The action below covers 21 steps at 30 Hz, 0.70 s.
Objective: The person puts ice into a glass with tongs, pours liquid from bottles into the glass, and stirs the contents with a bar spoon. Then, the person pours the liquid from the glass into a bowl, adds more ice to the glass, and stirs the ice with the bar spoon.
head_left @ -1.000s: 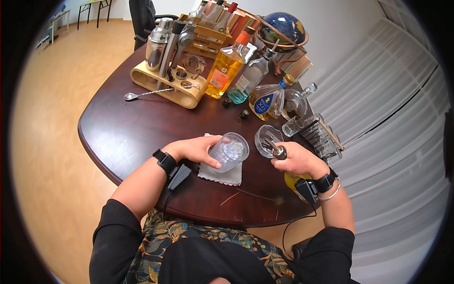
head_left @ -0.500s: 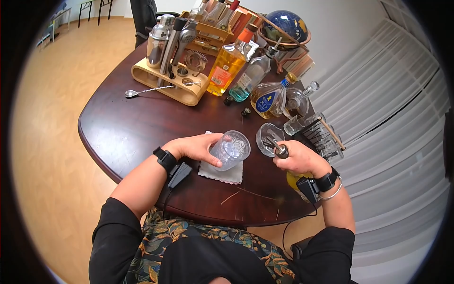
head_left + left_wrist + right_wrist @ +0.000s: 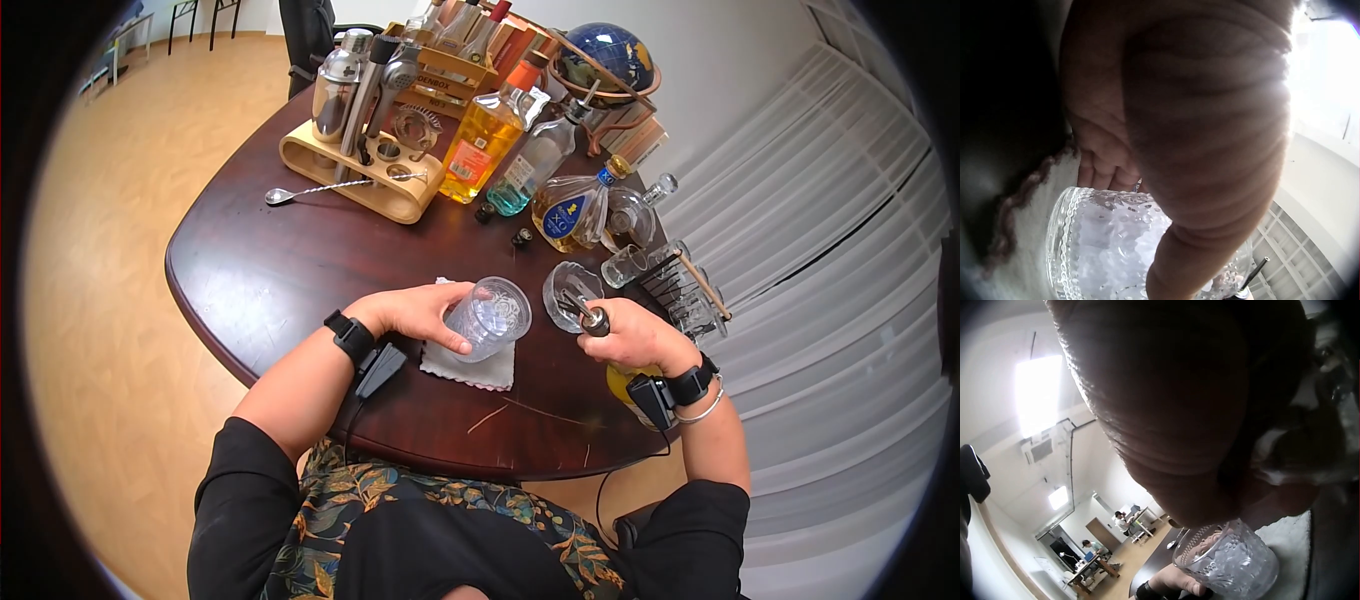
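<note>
Two things are grasped over a glossy dark-red wooden surface [image 3: 310, 250]: a clear embossed tumbler [image 3: 490, 322] mid-frame by the left hand [image 3: 418, 312], a metal-spouted bottle [image 3: 596, 321] by the right hand [image 3: 642, 335], white curtains [image 3: 830, 330] filling frame right.

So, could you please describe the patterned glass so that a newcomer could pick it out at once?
Find the dark, glossy table, then the small pale cloth near its front edge. The glass is over that cloth, in the person's left grip. Unlike the wide glass bowl to its right, it is a deep, clear tumbler with raised patterning.
</note>
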Motion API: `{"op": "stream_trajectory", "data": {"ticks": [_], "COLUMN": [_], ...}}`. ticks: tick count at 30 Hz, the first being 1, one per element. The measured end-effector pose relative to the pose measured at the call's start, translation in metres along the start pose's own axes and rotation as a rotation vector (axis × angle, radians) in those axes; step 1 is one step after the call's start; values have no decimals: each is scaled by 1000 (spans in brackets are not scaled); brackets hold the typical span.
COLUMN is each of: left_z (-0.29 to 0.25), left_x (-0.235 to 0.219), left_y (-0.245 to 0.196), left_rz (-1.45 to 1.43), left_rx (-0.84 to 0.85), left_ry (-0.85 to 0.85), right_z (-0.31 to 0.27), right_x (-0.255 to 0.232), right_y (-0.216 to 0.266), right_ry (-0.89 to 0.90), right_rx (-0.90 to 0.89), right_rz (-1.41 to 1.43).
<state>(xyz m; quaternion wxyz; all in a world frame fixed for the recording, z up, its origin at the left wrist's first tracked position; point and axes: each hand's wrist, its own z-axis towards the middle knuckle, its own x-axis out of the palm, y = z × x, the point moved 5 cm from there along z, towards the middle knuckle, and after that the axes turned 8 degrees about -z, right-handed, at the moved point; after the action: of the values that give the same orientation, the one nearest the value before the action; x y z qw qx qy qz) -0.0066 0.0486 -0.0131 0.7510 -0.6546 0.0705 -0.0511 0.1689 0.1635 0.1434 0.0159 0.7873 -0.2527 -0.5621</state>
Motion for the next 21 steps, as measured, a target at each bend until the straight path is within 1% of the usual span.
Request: {"op": "stream_trajectory", "data": {"ticks": [8, 11, 13, 16, 21], "left_z": [0, 0, 0, 0, -2], "left_x": [0, -1, -2, -2, -1], "left_y": [-1, 1, 1, 1, -1], "left_rz": [15, 31, 56, 70, 70], "left_rx": [-10, 38, 37, 26, 29], "left_ry": [-3, -43, -44, -43, -41], "right_z": [0, 1, 2, 4, 4], "right_x": [0, 1, 1, 2, 2], "right_y": [4, 4, 3, 0, 0], "right_ry": [19, 26, 27, 11, 8], "right_rx": [-4, -5, -2, -42, -26], "right_rz": [2, -11, -23, -46, -52]}}
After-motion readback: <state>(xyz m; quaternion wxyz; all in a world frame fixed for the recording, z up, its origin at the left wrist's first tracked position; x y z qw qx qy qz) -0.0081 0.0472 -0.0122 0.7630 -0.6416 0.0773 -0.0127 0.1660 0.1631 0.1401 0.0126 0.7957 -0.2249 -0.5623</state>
